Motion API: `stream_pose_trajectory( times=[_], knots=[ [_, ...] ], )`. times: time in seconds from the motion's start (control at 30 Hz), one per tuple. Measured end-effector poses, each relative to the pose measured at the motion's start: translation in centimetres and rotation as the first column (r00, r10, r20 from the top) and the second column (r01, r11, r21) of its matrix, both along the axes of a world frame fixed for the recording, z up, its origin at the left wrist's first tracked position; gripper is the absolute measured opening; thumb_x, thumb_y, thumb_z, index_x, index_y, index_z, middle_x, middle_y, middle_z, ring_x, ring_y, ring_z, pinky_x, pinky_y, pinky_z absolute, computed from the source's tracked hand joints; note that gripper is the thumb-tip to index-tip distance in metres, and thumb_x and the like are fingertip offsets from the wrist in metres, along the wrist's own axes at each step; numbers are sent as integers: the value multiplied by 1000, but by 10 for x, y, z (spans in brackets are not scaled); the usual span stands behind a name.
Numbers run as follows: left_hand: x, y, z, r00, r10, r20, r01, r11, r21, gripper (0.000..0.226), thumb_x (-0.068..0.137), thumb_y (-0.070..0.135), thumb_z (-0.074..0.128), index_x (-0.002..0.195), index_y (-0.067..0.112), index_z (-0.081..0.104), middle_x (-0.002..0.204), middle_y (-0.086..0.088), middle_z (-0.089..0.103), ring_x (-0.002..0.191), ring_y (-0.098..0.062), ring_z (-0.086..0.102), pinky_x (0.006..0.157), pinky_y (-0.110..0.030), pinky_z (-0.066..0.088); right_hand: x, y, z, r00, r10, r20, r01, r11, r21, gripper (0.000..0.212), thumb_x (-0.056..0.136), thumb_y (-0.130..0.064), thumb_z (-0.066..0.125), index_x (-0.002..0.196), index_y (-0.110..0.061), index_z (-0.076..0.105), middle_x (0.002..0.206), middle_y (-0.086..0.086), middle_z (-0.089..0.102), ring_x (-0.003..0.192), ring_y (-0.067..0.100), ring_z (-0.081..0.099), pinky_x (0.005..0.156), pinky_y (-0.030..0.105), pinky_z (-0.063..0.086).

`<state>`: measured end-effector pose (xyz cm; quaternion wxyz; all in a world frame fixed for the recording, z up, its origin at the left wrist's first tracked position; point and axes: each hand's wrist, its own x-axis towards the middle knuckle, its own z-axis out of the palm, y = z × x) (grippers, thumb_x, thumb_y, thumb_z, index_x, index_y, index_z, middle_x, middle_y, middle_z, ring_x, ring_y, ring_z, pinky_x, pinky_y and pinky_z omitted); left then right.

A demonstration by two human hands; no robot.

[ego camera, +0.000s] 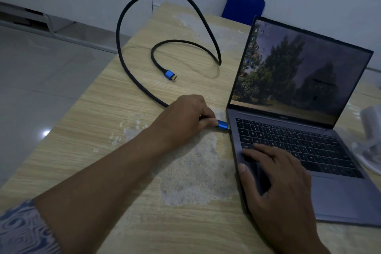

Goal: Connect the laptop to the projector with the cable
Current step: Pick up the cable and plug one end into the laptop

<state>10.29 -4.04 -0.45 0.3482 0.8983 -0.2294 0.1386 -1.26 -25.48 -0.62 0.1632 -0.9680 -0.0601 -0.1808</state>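
Black braided cable point(132, 80) with blue plugs point(222, 125); grey laptop point(340, 198); pale wood-grain table point(92, 130); blue-and-white swirl-patterned sleeve point(24, 231), lower left; blue chair point(243, 7).

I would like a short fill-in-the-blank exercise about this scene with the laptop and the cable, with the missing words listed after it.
1. The left hand pinches the blue plug at the laptop's ____ edge.
2. The right hand rests on the laptop's ____.
3. The cable's free plug lies on the ____.
4. The laptop's lid is ____.

Missing words: left; keyboard; table; open
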Motion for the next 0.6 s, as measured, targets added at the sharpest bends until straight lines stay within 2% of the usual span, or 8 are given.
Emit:
stream_pose_trajectory(
  times=[0.1, 0.4, 0.6],
  knots=[
    [-1, 1, -1, 1000, -1, -6, 1, 1000, -8, 16, 90, 33, 70, 95, 24, 82, 82, 3, 64, 75, -9, 59, 68, -37, 52, 0, 1, -1, 1000, 2, 3, -2, 1000, -5, 45, 85, -58, 46, 118, -35, 65, 126, -13, 59, 126, 15, 47, 102, 37, 30],
    [-2, 1, -3, 995, -50, -85, 49, 999, -10, 20, 86, 37, 73, 103, 27, 78, 89, 10, 63, 81, -4, 58, 70, -23, 48, 1, 1, -2, 1000, -6, -3, 6, 1000, -12, 45, 86, -59, 44, 121, -38, 63, 128, -14, 57, 128, 16, 46, 104, 42, 32],
    [-1, 0, -3, 998, -9, -63, 11, 1000, 25, 18, 90, 38, 68, 104, 32, 77, 90, 11, 63, 84, -7, 59, 77, -34, 51, 0, 0, -3, 997, -37, -67, 31, 996, -86, 52, 89, -65, 34, 132, -46, 55, 143, -15, 48, 140, 17, 34, 110, 44, 26]
  ],
)
